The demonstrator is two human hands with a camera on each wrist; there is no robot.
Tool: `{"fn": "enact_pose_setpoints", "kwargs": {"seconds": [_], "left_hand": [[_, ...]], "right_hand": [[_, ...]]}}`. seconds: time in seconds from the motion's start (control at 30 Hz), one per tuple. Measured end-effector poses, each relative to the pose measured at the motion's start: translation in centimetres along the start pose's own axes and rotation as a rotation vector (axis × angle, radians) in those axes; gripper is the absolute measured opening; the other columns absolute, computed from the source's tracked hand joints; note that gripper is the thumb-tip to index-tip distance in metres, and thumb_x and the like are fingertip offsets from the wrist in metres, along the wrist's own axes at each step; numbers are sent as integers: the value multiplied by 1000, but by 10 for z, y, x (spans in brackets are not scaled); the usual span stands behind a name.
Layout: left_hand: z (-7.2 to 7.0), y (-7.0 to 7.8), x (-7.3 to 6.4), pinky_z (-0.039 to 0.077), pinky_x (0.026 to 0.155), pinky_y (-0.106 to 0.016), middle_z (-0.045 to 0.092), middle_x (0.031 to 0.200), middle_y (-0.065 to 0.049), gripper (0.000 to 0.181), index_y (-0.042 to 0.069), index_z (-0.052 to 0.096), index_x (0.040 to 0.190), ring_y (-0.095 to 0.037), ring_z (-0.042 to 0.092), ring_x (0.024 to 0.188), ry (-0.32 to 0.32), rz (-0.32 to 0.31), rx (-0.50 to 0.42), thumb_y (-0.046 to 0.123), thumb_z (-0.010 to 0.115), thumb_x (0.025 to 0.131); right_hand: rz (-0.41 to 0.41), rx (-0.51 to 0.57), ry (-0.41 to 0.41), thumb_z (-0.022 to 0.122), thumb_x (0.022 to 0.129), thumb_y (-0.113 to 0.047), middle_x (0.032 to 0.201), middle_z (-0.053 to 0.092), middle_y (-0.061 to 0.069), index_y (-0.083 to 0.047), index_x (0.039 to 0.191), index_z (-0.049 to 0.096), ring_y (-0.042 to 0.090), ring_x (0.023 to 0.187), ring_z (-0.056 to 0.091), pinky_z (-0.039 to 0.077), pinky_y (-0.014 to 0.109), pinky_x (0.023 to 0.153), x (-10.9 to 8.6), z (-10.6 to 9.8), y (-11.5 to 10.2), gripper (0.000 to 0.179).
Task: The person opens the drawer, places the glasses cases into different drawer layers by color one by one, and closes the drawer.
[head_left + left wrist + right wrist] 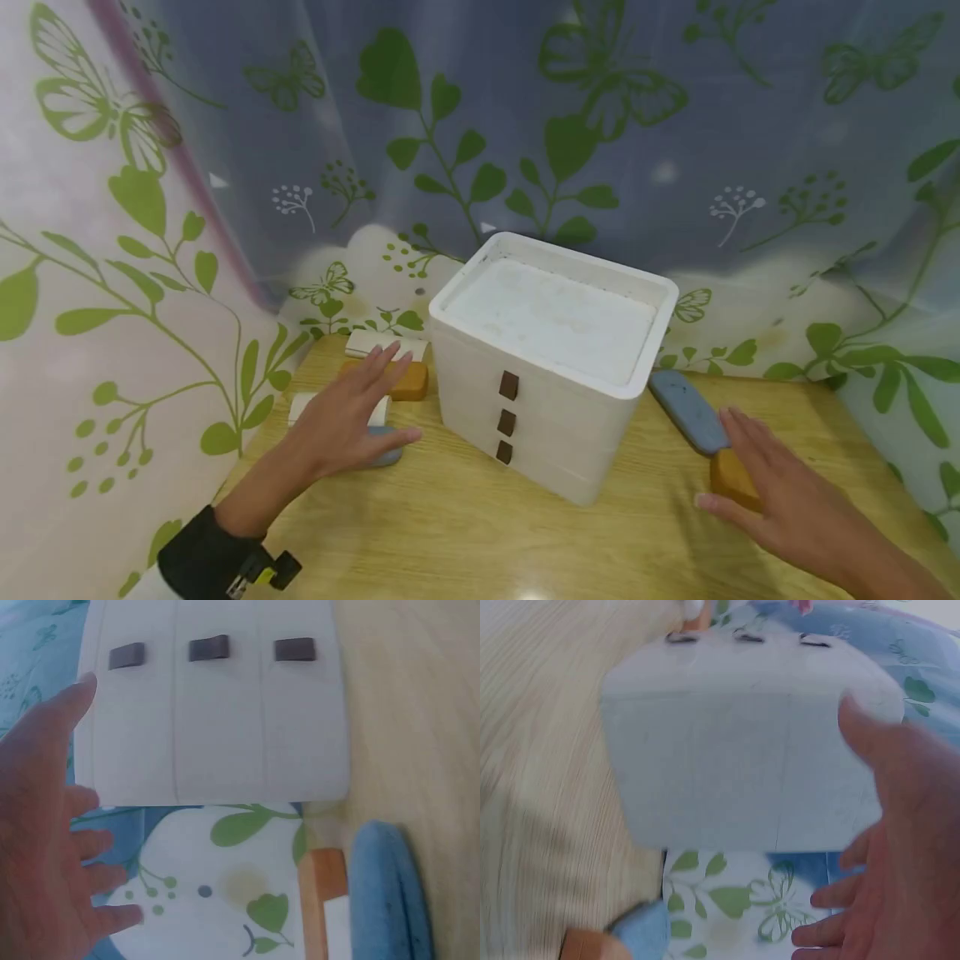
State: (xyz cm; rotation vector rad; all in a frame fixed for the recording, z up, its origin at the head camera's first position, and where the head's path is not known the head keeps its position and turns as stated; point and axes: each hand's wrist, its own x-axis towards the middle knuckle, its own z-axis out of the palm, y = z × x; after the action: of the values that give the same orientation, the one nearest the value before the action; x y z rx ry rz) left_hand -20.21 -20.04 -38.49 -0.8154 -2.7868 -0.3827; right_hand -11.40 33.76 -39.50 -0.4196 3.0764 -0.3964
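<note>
A white box (pixel 525 408) with three stacked drawers stands on the wooden table, a dark brown pull tab (pixel 507 422) on each drawer front. To its left, my left hand (pixel 348 417) is held out with spread fingers over several oblong cases. Among these are a mustard case (pixel 408 382), a cream case (pixel 390 343) behind it and a blue-grey case (pixel 388 454) under the thumb. At the box's right, my right hand (pixel 795 500) reaches forward, fingers extended, overlapping another mustard case (pixel 731 479). A longer blue-grey case (pixel 686 408) lies just beyond its fingertips. Neither hand grips anything.
A shallow rimmed tray top (pixel 570 317) covers the box. Behind the table hangs a curtain (pixel 480 125) with green leaves and butterflies, which also runs along the left side. The wooden tabletop (pixel 465 533) extends in front of the box. A black strap (pixel 213 554) circles the left wrist.
</note>
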Motion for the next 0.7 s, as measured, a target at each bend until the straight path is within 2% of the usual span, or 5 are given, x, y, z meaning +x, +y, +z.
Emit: {"fn": "enact_pose_setpoints", "kwargs": {"seconds": [0.13, 0.23, 0.37, 0.57, 0.7], "left_hand": [[-6, 2, 13, 47, 110, -65, 13, 177, -3, 100, 30, 9, 168, -37, 30, 158, -53, -87, -125, 69, 62, 93], [-11, 2, 25, 41, 116, -65, 13, 176, -2, 101, 28, 9, 168, -37, 31, 157, -69, -123, -214, 72, 60, 93], [-16, 1, 41, 35, 123, -63, 23, 174, -7, 101, 20, 15, 168, -37, 32, 157, -52, -140, -315, 69, 62, 94], [-22, 4, 64, 46, 116, -60, 35, 169, -11, 93, 17, 20, 167, -40, 47, 147, -51, -167, -433, 62, 62, 97], [-28, 8, 79, 49, 114, -57, 39, 167, -5, 85, 26, 23, 166, -35, 51, 146, -76, -167, -472, 64, 57, 99]], "right_hand": [[59, 111, -47, 58, 103, -54, 167, 20, 36, -5, 167, 0, 64, 141, 37, 42, 79, 97, 10, -12, -10, 99], [62, 220, -45, 53, 107, -49, 160, 33, 39, 2, 165, 10, 62, 135, 47, 50, 73, 96, 19, -21, -21, 88], [76, 351, -39, 48, 110, -46, 156, 46, 32, 2, 163, 23, 53, 131, 58, 56, 64, 95, 30, -34, -36, 76], [103, 406, -57, 42, 111, -49, 156, 49, 27, 3, 160, 32, 51, 134, 56, 54, 64, 99, 43, -49, -51, 73], [113, 560, -155, 38, 111, -51, 155, 46, 33, 8, 161, 25, 49, 135, 57, 56, 57, 103, 53, -55, -59, 78]]}}
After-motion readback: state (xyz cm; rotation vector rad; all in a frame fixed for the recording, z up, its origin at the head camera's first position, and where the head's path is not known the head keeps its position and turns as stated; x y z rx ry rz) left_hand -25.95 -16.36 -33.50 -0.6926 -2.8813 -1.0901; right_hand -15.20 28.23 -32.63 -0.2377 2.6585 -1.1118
